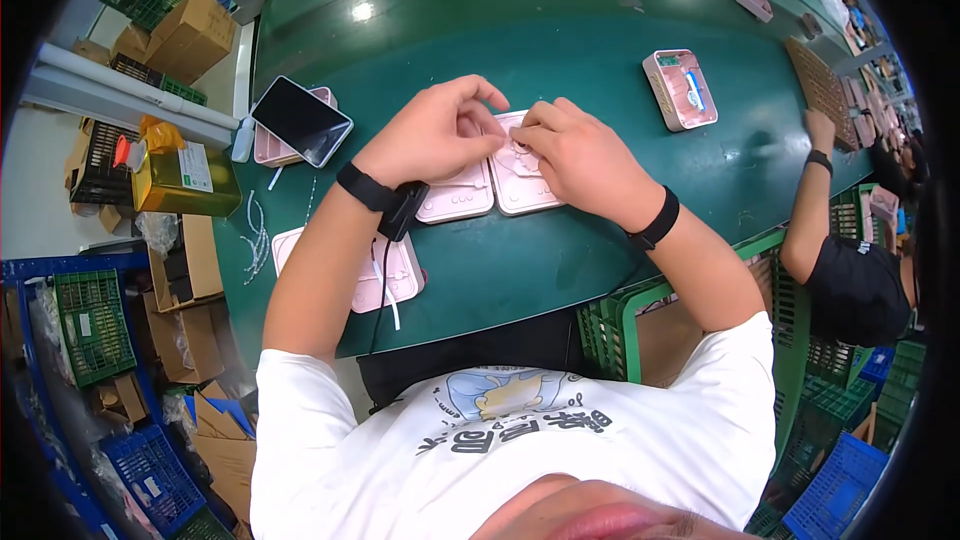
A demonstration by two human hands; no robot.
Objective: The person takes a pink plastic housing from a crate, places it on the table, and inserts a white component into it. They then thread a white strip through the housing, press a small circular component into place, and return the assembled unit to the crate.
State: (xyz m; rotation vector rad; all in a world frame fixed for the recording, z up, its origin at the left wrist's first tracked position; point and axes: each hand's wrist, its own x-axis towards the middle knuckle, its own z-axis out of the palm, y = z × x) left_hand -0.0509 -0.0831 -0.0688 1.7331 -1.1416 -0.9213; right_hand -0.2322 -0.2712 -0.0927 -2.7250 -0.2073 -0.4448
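Two pale pink plastic cases lie side by side on the green table before me: a left case (pixel 455 204) and a right case (pixel 527 198). Above the left case, my left hand (pixel 430 135) is curled, thumb and fingers brought together near the gap between the cases. Whatever its fingertips hold is too small to make out. My right hand (pixel 592 158) rests over the right case, fingers bent and pinched at its upper part beside a small pale piece (pixel 524 166). Its fingers hide what they grip.
A phone (pixel 303 120) lies on a pink case at left. Another pink case (pixel 400 275) sits under my left forearm, near white cords (pixel 257 240). An open pink box (pixel 682 90) stands at right. A green crate (pixel 625 330) adjoins the table edge. A co-worker's arm (pixel 808 205) reaches in at far right.
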